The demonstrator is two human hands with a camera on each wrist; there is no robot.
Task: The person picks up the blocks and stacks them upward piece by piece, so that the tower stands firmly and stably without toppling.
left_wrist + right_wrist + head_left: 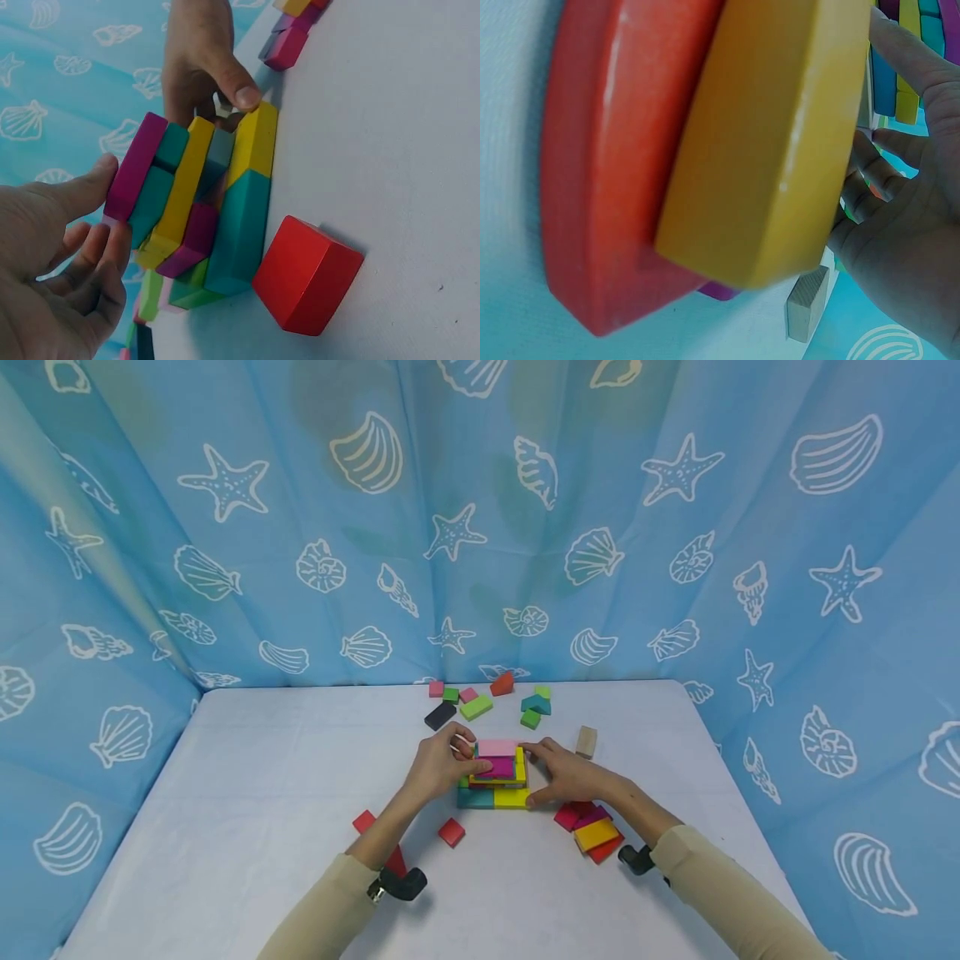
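A layered stack of coloured toy blocks stands mid-table between both hands. On its upper level lie a magenta block (137,169) and a pink block (497,748). My left hand (442,762) pinches the magenta block, thumb on its face and bent fingertips at its left end. Under it are teal blocks (152,196) and a long yellow block (182,191). At the base, a teal block (476,799) adjoins a yellow block (512,798). My right hand (567,774) steadies the stack's right side, thumb at the lower yellow block's corner and index finger farther back.
A red cube (452,832) lies in front of the stack. By the right forearm is a pile with an orange-yellow block (596,834) on top. Loose blocks, including a black block (440,716), lie behind. A wooden block (587,741) sits beyond the right hand.
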